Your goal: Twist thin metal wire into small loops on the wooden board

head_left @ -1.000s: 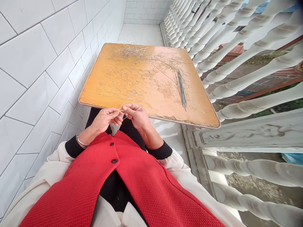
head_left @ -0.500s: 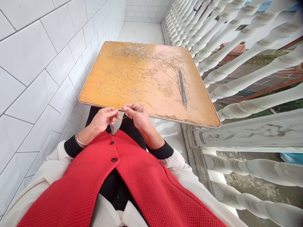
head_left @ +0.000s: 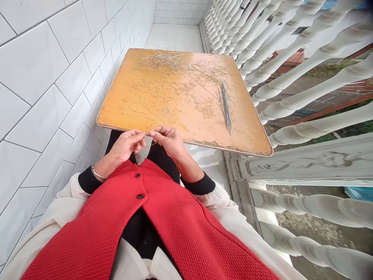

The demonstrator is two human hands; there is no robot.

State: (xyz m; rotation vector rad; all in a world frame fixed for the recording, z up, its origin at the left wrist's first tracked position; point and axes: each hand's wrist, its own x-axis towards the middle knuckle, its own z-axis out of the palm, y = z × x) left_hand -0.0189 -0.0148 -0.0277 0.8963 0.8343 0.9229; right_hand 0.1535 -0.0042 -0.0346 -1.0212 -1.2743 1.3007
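My left hand [head_left: 126, 143] and my right hand [head_left: 168, 140] meet fingertip to fingertip just below the near edge of a worn orange table [head_left: 250, 128]. Both pinch one thin piece of wire [head_left: 147, 135] that bends into a small loop between them. Several finished wire rings [head_left: 151, 99] lie in rows on the table's left half. A bundle of straight wires [head_left: 225, 105] lies on the right half. A tangled heap of wire [head_left: 163, 59] sits at the far edge.
A white tiled wall [head_left: 43, 77] runs close along the left. A white balustrade [head_left: 291, 58] lines the right side, with a carved ledge [head_left: 305, 165] near the table's corner. White floor [head_left: 175, 37] lies beyond the table.
The hands have risen slightly toward the table's near edge and stay pinched on the wire. The view has tilted a little; nothing on the table moved.
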